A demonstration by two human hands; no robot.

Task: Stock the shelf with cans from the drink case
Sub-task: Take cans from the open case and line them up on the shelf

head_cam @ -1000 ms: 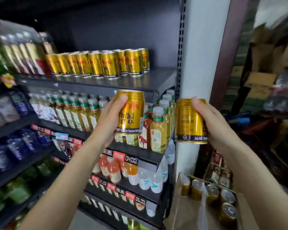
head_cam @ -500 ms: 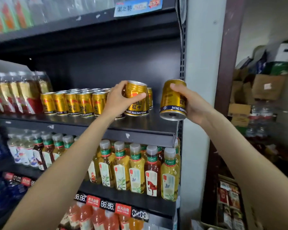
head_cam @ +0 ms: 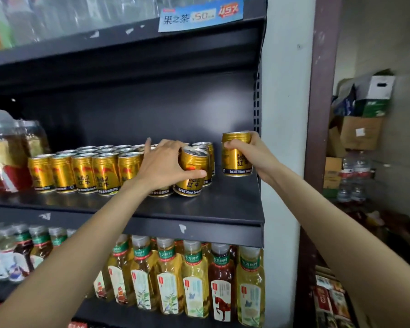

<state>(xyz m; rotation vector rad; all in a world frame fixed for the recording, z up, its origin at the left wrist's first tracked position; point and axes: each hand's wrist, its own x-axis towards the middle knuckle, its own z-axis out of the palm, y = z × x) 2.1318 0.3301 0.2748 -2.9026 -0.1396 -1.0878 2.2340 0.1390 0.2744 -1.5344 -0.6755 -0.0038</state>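
On the dark shelf (head_cam: 223, 204) stand rows of gold cans (head_cam: 83, 171) with red print. My left hand (head_cam: 163, 166) grips one gold can (head_cam: 193, 174) at the right end of the front row; the can tilts slightly and touches the shelf. My right hand (head_cam: 253, 150) holds a second gold can (head_cam: 236, 159) upright near the shelf's right end, its base at the shelf surface, a gap away from the row. The drink case (head_cam: 329, 301) shows only partly at the bottom right.
Tea bottles (head_cam: 194, 280) fill the shelf below. Large jars (head_cam: 10, 155) stand left of the cans. A white pillar (head_cam: 284, 114) borders the shelf on the right; cardboard boxes (head_cam: 362, 131) and water bottles (head_cam: 353, 178) are stacked beyond it. The shelf's front right strip is bare.
Both hands rose from chest height to the can shelf and moved in. The cans went from held in the air to down on the shelf surface. The view tilted upward.
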